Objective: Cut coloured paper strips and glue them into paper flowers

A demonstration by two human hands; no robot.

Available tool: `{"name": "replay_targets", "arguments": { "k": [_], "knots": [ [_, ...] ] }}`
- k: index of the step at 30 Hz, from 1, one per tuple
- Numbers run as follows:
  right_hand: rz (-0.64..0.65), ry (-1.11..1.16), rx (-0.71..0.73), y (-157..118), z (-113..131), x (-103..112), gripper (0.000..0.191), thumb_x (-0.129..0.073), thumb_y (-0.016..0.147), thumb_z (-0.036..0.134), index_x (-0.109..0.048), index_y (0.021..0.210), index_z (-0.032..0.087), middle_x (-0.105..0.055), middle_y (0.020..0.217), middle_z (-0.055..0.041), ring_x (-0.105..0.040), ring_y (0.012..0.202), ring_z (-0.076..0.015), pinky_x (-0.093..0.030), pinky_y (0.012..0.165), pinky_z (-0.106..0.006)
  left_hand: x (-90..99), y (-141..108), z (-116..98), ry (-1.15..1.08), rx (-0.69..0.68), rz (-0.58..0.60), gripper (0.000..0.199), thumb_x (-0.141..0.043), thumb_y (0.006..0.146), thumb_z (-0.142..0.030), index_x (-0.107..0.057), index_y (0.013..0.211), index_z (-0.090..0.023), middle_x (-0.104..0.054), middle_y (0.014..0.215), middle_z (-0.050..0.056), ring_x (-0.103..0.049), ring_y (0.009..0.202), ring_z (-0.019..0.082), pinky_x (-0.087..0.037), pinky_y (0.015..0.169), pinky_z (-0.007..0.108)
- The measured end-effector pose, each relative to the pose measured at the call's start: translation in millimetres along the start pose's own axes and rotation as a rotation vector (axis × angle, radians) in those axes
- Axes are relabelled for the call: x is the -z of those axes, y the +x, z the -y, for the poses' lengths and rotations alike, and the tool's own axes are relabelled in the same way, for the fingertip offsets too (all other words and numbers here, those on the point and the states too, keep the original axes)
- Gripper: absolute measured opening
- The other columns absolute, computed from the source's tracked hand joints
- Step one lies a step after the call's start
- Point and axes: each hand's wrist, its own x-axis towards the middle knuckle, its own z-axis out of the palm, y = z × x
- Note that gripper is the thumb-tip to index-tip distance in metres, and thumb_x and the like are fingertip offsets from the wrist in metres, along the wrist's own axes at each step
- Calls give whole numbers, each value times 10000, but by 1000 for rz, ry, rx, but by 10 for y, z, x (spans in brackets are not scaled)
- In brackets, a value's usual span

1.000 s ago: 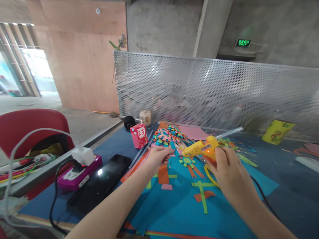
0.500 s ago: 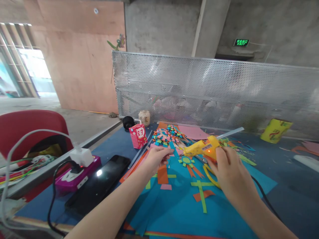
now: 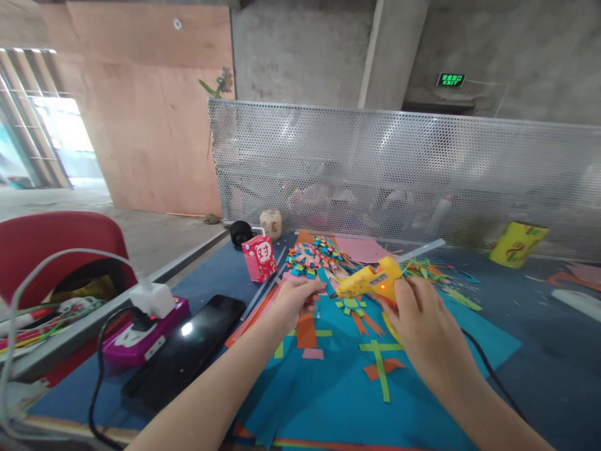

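My right hand (image 3: 425,319) is wrapped round a yellow glue gun (image 3: 369,282) with a clear glue stick out of its back and a small orange light on its side. The gun's nozzle points left, close to the blue paper strip (image 3: 327,282) pinched in my left hand (image 3: 298,300). Under the nozzle lies a green-and-yellow paper rosette (image 3: 351,305) with orange tails. Green strips crossed over an orange piece (image 3: 385,369) rest on the blue paper sheet (image 3: 328,401). Yellow scissors are partly hidden behind my right hand.
A heap of fringed paper flowers (image 3: 314,254) sits at the back, near a red drink box (image 3: 259,259) and a jar (image 3: 271,223). To the left are a black phone (image 3: 197,338) and a purple power strip (image 3: 126,344). A perforated metal screen (image 3: 399,169) borders the table.
The glue gun in my right hand has moved left and slightly down, bringing its nozzle nearer the blue strip. My left hand has stayed almost still.
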Motion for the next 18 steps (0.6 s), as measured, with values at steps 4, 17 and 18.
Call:
{"name": "replay_targets", "arguments": {
  "k": [4,17,18],
  "knots": [
    [12,-27,-23,-30,-58,-20,189,-442,803,267,-482,860,92,-495,821,-122,-505,732,-204,-424,533,-267,-9,-15,-4,-15,7,15,220,-708,474,-223,-529,521,-104,-444,482,-21,-373,421,33,-246,345,146],
    [127,-30,-144,-144,-591,-337,206,-437,773,331,-473,757,130,-463,703,-90,-485,584,-182,-374,475,-264,-27,-65,-57,-72,34,37,218,-708,489,-213,-522,542,-112,-458,496,-30,-392,418,27,-261,346,142],
    [138,-14,-224,-206,-777,-454,233,-437,763,356,-480,751,127,-458,664,-82,-463,511,-165,-351,432,-263,-27,-66,-58,-74,33,33,216,-707,492,-215,-525,547,-112,-463,498,-27,-395,421,28,-262,345,142]
  ]
}}
